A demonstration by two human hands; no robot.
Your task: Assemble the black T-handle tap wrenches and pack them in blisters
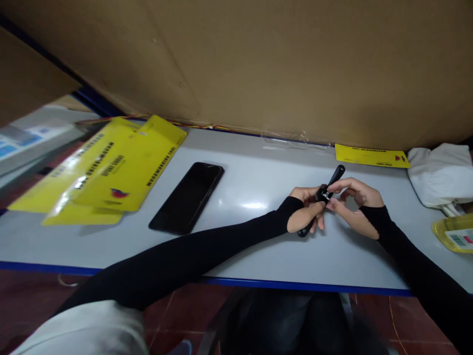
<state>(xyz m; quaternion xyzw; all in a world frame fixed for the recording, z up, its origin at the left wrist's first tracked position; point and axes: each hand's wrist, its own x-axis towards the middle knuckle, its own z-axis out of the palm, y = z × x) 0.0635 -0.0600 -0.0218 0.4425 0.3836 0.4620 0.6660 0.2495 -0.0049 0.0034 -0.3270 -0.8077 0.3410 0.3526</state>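
My left hand [305, 213] grips the black tool [325, 197] just above the table [236, 236]; my right hand [353, 207] pinches its small middle part. I judge this a fitting step, calling next for steady fingertip work.

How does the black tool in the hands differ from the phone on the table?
The black tool is slim and stick-shaped, held above the table by the left hand and right hand; the phone is a broad flat slab, lying untouched on the table. The tool shows a small metal part; the phone's face is plain. Both are black.
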